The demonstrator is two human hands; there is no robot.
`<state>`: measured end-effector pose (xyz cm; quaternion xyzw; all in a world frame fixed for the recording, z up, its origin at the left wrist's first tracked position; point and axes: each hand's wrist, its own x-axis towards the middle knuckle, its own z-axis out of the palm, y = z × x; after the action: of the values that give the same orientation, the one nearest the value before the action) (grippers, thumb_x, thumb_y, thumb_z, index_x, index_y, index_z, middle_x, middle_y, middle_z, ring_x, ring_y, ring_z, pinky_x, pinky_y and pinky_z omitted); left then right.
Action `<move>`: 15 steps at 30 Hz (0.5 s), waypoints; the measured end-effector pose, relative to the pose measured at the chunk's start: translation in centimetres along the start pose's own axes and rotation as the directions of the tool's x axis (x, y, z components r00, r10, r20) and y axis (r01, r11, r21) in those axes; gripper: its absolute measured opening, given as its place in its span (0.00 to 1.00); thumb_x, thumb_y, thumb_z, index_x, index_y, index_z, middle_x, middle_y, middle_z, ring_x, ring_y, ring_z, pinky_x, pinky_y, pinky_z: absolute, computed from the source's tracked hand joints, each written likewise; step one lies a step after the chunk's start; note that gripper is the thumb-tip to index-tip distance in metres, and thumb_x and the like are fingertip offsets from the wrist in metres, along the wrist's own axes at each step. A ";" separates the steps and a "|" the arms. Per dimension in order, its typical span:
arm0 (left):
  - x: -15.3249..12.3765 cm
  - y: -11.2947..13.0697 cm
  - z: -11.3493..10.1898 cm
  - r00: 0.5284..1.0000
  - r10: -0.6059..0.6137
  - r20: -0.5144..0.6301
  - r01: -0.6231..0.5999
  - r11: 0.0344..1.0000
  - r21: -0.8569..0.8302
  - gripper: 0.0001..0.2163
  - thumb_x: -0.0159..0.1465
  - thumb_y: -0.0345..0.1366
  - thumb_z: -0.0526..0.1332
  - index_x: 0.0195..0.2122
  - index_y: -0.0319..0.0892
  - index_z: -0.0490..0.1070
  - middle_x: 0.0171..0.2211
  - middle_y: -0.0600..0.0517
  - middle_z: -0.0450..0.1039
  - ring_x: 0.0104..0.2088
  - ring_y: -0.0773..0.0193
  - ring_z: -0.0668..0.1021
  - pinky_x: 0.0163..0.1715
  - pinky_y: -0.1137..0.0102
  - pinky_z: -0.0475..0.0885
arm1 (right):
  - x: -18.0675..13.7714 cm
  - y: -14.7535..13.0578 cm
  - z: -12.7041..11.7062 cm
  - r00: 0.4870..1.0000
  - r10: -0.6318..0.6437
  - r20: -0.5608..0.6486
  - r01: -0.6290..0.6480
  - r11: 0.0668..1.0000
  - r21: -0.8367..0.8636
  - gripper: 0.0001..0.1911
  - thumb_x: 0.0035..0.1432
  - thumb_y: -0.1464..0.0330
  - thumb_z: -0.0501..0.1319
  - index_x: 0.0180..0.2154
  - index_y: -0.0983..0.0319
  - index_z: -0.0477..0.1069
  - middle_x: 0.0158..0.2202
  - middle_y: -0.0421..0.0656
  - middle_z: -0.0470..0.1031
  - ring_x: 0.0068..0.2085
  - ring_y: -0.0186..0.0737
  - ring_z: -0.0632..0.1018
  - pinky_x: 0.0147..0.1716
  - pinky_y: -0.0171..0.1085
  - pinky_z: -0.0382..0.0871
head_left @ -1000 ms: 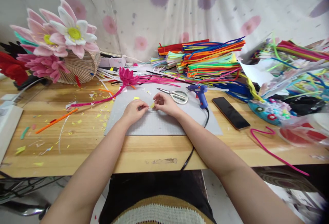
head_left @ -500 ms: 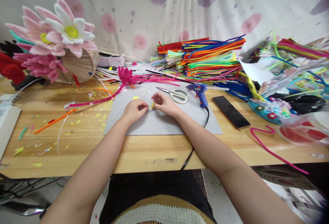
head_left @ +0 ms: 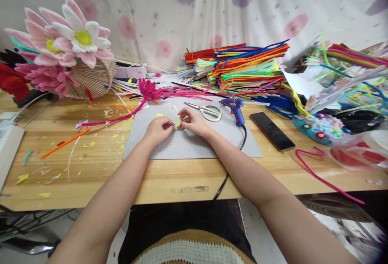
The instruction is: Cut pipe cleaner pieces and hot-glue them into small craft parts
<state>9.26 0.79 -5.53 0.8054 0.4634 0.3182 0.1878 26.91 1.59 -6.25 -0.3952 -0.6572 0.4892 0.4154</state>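
A small pale yellow piece [head_left: 178, 123], perhaps paper or felt, is pinched between the thumb and fingers of my right hand [head_left: 194, 122]. Close beside it, my left hand [head_left: 159, 130] has its fingertips pressed together; whatever they hold is too small to make out. Both hands are over the grey cutting mat [head_left: 188, 149]. Behind my right hand lie scissors [head_left: 210, 113] with pale handles, and to the right rests a blue glue gun [head_left: 237, 110]. A second yellow scrap [head_left: 159, 115] sits on the mat behind my left hand.
A magenta pipe-cleaner flower [head_left: 149, 89] lies behind the mat. Bundles of coloured pipe cleaners [head_left: 248, 66] are stacked at the back. A phone [head_left: 272, 131] is to the right, a basket [head_left: 93, 79] with fuzzy flowers to the left. Yellow scraps and an orange pipe cleaner [head_left: 65, 143] litter the left side.
The yellow piece in my right fingers has turned slightly, and more of it shows. Both hands stay in nearly the same place.
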 end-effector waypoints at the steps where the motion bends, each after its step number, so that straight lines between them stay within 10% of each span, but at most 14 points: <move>1: 0.0 0.1 0.0 1.000 -0.001 0.000 0.001 1.000 0.000 0.04 0.54 0.33 0.58 0.26 0.41 0.72 0.25 0.53 0.72 0.28 0.67 0.71 0.31 0.71 0.65 | 0.0 0.0 0.0 1.000 0.002 0.000 -0.002 1.000 0.012 0.17 0.41 0.72 0.58 0.37 0.60 0.59 0.32 0.35 0.63 0.26 0.28 0.74 0.26 0.33 0.71; 15: 0.0 0.0 0.1 1.000 -0.007 0.002 0.007 1.000 0.005 0.04 0.54 0.34 0.58 0.25 0.42 0.72 0.25 0.53 0.72 0.28 0.66 0.71 0.32 0.70 0.65 | 0.1 0.3 -0.1 1.000 -0.013 0.012 0.013 0.999 0.033 0.23 0.38 0.72 0.63 0.38 0.59 0.58 0.33 0.35 0.64 0.28 0.27 0.72 0.30 0.32 0.70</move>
<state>9.32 0.78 -5.56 0.8045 0.4669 0.3155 0.1876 27.01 1.80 -6.54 -0.3808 -0.6542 0.4998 0.4209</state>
